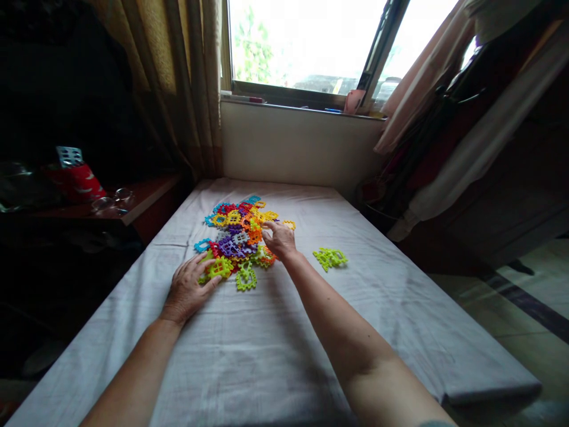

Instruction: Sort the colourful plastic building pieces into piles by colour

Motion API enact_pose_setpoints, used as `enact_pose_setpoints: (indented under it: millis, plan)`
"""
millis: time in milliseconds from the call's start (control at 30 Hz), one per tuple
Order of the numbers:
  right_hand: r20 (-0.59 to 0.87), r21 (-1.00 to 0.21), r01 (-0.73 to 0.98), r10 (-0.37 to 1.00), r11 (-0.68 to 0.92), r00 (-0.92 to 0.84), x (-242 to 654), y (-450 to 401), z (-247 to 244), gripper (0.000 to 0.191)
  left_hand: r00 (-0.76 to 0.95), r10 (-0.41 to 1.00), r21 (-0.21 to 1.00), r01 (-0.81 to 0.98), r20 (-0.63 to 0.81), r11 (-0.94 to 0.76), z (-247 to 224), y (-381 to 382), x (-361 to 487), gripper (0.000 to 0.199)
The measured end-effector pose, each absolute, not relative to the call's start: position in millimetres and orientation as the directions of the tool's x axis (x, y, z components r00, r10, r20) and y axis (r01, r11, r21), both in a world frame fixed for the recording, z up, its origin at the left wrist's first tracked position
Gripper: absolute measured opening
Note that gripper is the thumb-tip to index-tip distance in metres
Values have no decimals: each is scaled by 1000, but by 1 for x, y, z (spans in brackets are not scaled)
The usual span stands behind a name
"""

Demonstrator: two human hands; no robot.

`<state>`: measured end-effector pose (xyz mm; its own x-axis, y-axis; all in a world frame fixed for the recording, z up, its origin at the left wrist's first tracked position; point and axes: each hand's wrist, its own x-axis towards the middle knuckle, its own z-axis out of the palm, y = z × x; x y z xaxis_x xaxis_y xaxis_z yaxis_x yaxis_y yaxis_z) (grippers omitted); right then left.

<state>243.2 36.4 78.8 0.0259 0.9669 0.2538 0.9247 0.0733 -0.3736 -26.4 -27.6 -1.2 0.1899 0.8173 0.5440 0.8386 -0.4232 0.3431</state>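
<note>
A heap of colourful plastic building pieces with notched edges and window-like openings lies on the sheet-covered surface. My left hand rests at the heap's near left side, fingers spread around lime-green window pieces. Over the right part of the heap, my right hand has its thumb and forefinger pinched at a small lime-green piece, among orange and yellow ones. One lime-green frame piece lies at the heap's front. Apart on the right sits a small cluster of lime-green pieces.
The pale sheet covers a broad flat surface against the wall below a window. Left of it stands a dark wooden table with a red container and glasses. Clothes hang at right; a pink cup is on the sill.
</note>
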Motion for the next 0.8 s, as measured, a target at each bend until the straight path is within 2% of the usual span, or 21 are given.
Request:
enact_pose_setpoints:
  millis: [167, 300, 400, 467, 633, 800]
  plan:
    - [117, -298, 955, 992, -3, 40, 220, 73, 98, 45, 214, 800, 296, 850, 560, -435, -1, -32, -22, 44]
    - [15, -248, 968, 1000, 27, -24, 218, 84, 99, 33, 220, 802, 287, 855, 555, -433, 1, -33, -19, 48]
    - [55, -251, 967, 998, 45, -32, 227, 85, 100, 28, 223, 812, 298, 851, 540, -432, 1, -32, -20, 47]
    - [136, -300, 953, 991, 27, 15, 241, 83, 100, 29, 227, 814, 303, 848, 535, -435, 1, -31, -21, 45]
    - [270, -532, 845, 934, -59, 235, 310, 61, 91, 31, 231, 818, 313, 842, 527, -440, 0, -29, -23, 45]
    - [319, -691, 688, 762, -220, 564, 395, 8, 54, 40, 236, 826, 319, 841, 511, -438, 0, -28, -23, 47]
